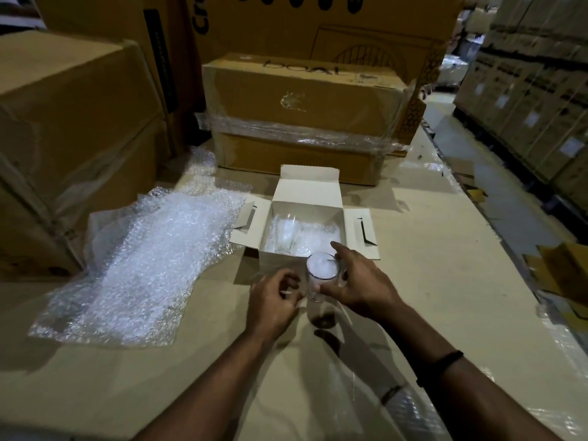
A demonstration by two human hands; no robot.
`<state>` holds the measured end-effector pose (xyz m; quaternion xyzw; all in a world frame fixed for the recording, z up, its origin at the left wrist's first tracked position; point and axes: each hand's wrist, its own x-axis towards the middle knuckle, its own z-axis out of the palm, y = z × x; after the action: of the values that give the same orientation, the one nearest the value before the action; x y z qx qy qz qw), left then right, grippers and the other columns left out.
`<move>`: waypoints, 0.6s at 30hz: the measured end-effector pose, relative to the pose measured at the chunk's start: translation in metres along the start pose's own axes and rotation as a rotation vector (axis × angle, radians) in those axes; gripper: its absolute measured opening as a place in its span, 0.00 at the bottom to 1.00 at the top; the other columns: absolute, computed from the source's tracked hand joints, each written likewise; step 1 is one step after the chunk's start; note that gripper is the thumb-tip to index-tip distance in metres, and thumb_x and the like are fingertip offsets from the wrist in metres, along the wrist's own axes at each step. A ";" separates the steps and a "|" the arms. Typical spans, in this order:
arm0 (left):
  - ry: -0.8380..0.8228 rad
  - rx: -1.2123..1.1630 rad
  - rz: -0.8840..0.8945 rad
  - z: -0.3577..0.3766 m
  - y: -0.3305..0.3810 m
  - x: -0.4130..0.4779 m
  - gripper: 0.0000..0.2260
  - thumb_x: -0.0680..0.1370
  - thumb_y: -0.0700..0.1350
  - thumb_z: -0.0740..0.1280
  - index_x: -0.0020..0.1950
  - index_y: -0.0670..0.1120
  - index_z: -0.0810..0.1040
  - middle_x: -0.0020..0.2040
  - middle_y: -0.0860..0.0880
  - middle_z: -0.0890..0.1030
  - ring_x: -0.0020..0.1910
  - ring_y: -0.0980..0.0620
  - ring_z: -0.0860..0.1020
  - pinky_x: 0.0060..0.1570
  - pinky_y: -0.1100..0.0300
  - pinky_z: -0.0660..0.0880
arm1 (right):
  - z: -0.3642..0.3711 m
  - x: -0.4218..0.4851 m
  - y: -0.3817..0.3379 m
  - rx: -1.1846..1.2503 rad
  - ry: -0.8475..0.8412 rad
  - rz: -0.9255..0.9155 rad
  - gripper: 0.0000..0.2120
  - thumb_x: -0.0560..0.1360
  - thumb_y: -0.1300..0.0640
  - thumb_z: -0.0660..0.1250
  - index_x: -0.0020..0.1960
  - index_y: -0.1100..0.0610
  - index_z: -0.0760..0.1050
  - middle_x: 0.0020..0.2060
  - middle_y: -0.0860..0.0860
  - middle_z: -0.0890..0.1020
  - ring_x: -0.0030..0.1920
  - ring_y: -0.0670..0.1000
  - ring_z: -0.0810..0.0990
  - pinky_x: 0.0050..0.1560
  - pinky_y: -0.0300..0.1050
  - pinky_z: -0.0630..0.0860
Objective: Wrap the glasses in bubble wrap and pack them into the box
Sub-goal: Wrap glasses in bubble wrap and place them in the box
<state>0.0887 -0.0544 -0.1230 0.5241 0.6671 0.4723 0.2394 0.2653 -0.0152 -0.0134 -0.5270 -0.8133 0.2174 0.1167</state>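
Note:
A clear glass (320, 273) stands upright on the cardboard surface just in front of the small white box (286, 262). White bubble wrap is stuffed inside the glass. My right hand (356, 286) grips its right side, index finger stretched over the rim. My left hand (273, 300) hovers at its left with fingers curled, touching or nearly touching the glass. The box is open, flaps spread, and holds another glass (288, 232) with bubble wrap around it. A large sheet of bubble wrap (140, 265) lies flat to the left.
Big taped cardboard cartons stand behind the box (305, 119) and at the left (70, 128). The work surface (429, 265) ends along the right, with a floor aisle and stacked boxes (534, 90) beyond. Clear plastic film lies at the near right edge.

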 end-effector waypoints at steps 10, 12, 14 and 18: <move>0.262 0.351 0.096 -0.031 0.000 0.003 0.33 0.69 0.41 0.74 0.71 0.59 0.68 0.52 0.49 0.79 0.45 0.45 0.79 0.46 0.47 0.77 | 0.008 0.001 -0.004 0.113 0.117 -0.041 0.34 0.63 0.40 0.75 0.65 0.50 0.73 0.58 0.44 0.79 0.55 0.48 0.78 0.52 0.41 0.75; 0.245 0.415 0.080 -0.030 -0.001 0.006 0.32 0.70 0.44 0.74 0.72 0.58 0.68 0.52 0.47 0.78 0.48 0.43 0.77 0.47 0.47 0.76 | -0.007 -0.003 -0.008 0.284 0.122 -0.049 0.32 0.61 0.45 0.79 0.63 0.49 0.75 0.54 0.44 0.80 0.50 0.46 0.80 0.48 0.36 0.76; 0.242 0.406 0.064 -0.028 -0.001 0.009 0.30 0.71 0.45 0.73 0.72 0.57 0.69 0.52 0.47 0.78 0.49 0.43 0.77 0.47 0.48 0.76 | -0.028 0.002 -0.013 0.459 0.123 -0.073 0.33 0.62 0.52 0.81 0.64 0.51 0.74 0.56 0.45 0.79 0.49 0.47 0.80 0.45 0.35 0.78; 0.230 0.325 0.026 -0.027 -0.004 0.012 0.29 0.71 0.45 0.72 0.71 0.59 0.69 0.54 0.49 0.77 0.49 0.45 0.77 0.48 0.46 0.76 | -0.051 0.044 -0.010 0.333 0.220 -0.282 0.35 0.64 0.55 0.80 0.68 0.54 0.71 0.63 0.49 0.77 0.55 0.51 0.79 0.49 0.45 0.81</move>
<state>0.0605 -0.0538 -0.1130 0.5072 0.7506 0.4180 0.0678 0.2605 0.0330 0.0342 -0.4021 -0.8143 0.2712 0.3189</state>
